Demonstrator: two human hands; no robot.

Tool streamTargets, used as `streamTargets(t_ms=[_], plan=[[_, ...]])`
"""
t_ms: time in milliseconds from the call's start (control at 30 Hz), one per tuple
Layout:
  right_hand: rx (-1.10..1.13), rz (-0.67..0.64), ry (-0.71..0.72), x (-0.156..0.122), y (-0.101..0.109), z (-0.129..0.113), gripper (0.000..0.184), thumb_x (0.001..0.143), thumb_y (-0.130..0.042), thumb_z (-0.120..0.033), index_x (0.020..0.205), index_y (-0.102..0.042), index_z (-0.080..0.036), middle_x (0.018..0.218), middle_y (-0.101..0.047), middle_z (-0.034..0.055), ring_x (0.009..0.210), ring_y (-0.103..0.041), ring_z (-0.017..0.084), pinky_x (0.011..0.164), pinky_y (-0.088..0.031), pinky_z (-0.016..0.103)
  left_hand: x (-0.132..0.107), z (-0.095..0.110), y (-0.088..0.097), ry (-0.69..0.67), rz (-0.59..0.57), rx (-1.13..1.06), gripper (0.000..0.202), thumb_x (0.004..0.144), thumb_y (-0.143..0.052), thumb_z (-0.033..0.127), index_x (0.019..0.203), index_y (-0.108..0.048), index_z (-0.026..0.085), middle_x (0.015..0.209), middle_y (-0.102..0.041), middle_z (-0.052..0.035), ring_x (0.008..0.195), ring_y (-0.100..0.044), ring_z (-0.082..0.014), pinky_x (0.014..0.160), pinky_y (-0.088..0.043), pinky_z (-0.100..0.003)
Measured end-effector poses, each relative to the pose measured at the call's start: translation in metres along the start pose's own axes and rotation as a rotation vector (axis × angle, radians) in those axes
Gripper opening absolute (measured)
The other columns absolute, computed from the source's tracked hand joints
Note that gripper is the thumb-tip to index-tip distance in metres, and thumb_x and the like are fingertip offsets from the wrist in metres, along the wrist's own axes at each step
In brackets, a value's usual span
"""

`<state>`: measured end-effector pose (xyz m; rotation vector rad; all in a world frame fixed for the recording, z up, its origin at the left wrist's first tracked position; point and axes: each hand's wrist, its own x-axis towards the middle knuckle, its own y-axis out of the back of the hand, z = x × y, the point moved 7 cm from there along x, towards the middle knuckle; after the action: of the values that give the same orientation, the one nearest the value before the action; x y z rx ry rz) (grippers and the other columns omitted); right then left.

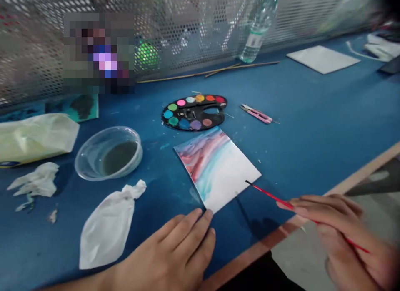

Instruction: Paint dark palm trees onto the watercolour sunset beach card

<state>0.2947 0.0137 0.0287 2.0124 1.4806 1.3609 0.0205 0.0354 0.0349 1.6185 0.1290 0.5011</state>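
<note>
My right hand (340, 228) grips a thin red paintbrush (271, 194), its dark tip hovering over the right corner of a small white canvas panel (225, 170). Red, purple and turquoise streaks cover the panel's upper left part; its lower right is white. My left hand (178, 249) lies flat on the table, fingers stretched, with fingertips at the panel's near corner. Just beyond the panel sits a black oval watercolour palette (189, 114) with several coloured paint pans. To the left stands a clear plastic bowl (84, 159) of dark, murky water.
Pink-handled thread snips (256, 114) lie right of the palette. A twisted tissue (106, 228), crumpled tissue (39, 180) and a tissue pack (37, 136) are at left. Behind are thin sticks (187, 76), a water bottle (254, 41), a white panel (321, 58) and a perforated metal screen (193, 24).
</note>
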Motion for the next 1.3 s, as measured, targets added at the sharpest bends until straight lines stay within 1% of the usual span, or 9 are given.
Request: streamTargets(t_ms=[100,367,500,633,900,1000,1100,1233,1300], plan=[[0.011,-0.044,0.051,-0.016,-0.005,-0.017,0.056,0.082,-0.059,-0.012,0.127,-0.071,-0.042,0.104,-0.081,-0.0013,0.093,-0.074,0.031,0.081,-0.048,0.054,-0.003,-0.001,0.000,0.007,0.018,-0.014,0.039,0.112,-0.035,0.031,0.129,-0.068,0.020,0.141,-0.069,-0.0042,0.134,-0.057,-0.0195,0.106,-0.044,-0.031],[-0.055,-0.165,0.185,-0.021,-0.030,-0.056,0.041,0.089,-0.053,-0.004,0.122,-0.064,-0.025,0.108,-0.080,0.0021,0.103,-0.070,0.023,0.089,-0.043,0.042,-0.009,0.001,-0.004,-0.017,-0.012,-0.051,0.039,0.111,-0.037,0.029,0.136,-0.066,0.017,0.150,-0.062,-0.0069,0.139,-0.053,-0.0241,0.108,-0.040,-0.037],[-0.123,-0.080,0.123,-0.020,-0.028,-0.056,0.037,0.091,-0.054,-0.005,0.121,-0.064,-0.023,0.106,-0.080,0.0040,0.101,-0.068,0.023,0.087,-0.041,0.041,-0.012,0.000,-0.004,-0.005,0.006,-0.071,0.038,0.111,-0.039,0.029,0.135,-0.066,0.017,0.150,-0.062,-0.0069,0.138,-0.053,-0.0243,0.109,-0.038,-0.038],[-0.094,-0.147,0.192,-0.022,-0.034,-0.065,0.038,0.089,-0.053,-0.003,0.119,-0.065,-0.023,0.107,-0.082,0.0027,0.105,-0.069,0.022,0.090,-0.041,0.042,-0.013,0.002,-0.004,-0.026,0.016,-0.066,0.037,0.110,-0.040,0.027,0.133,-0.067,0.016,0.148,-0.063,-0.0072,0.137,-0.053,-0.0243,0.109,-0.038,-0.038],[-0.060,-0.089,0.146,-0.025,-0.033,-0.062,0.039,0.089,-0.054,-0.004,0.118,-0.068,-0.026,0.107,-0.083,0.0001,0.103,-0.071,0.022,0.088,-0.041,0.042,-0.010,0.000,0.002,-0.047,0.038,-0.086,0.038,0.111,-0.035,0.021,0.127,-0.070,0.016,0.139,-0.070,-0.0028,0.138,-0.053,-0.0212,0.110,-0.038,-0.035],[-0.123,-0.029,0.133,-0.026,-0.030,-0.062,0.040,0.088,-0.056,-0.003,0.120,-0.067,-0.023,0.107,-0.083,0.0029,0.100,-0.070,0.023,0.086,-0.041,0.042,-0.007,-0.002,0.004,-0.032,0.040,-0.094,0.038,0.111,-0.036,0.023,0.126,-0.070,0.017,0.139,-0.070,-0.0031,0.136,-0.053,-0.0202,0.108,-0.038,-0.034],[-0.078,-0.077,0.154,-0.028,-0.035,-0.066,0.040,0.088,-0.055,-0.003,0.120,-0.067,-0.024,0.106,-0.082,0.0024,0.102,-0.070,0.024,0.087,-0.043,0.042,-0.007,0.000,0.004,-0.040,0.049,-0.102,0.033,0.109,-0.043,0.021,0.127,-0.070,0.016,0.139,-0.070,-0.0035,0.135,-0.053,-0.0222,0.107,-0.039,-0.037],[-0.130,-0.028,0.115,-0.028,-0.030,-0.064,0.042,0.088,-0.054,-0.002,0.122,-0.065,-0.024,0.105,-0.082,0.0036,0.102,-0.069,0.024,0.087,-0.043,0.041,-0.011,-0.004,0.001,0.041,0.053,-0.110,0.033,0.109,-0.043,0.026,0.128,-0.070,0.020,0.142,-0.068,-0.0026,0.130,-0.057,-0.0225,0.104,-0.039,-0.038],[-0.113,-0.074,0.167,-0.027,-0.032,-0.066,0.041,0.088,-0.055,-0.004,0.121,-0.066,-0.025,0.106,-0.082,0.0019,0.102,-0.069,0.024,0.088,-0.043,0.041,-0.013,-0.005,0.001,0.066,0.058,-0.112,0.035,0.109,-0.042,0.028,0.126,-0.071,0.020,0.140,-0.070,-0.0028,0.126,-0.059,-0.0220,0.103,-0.039,-0.038]])
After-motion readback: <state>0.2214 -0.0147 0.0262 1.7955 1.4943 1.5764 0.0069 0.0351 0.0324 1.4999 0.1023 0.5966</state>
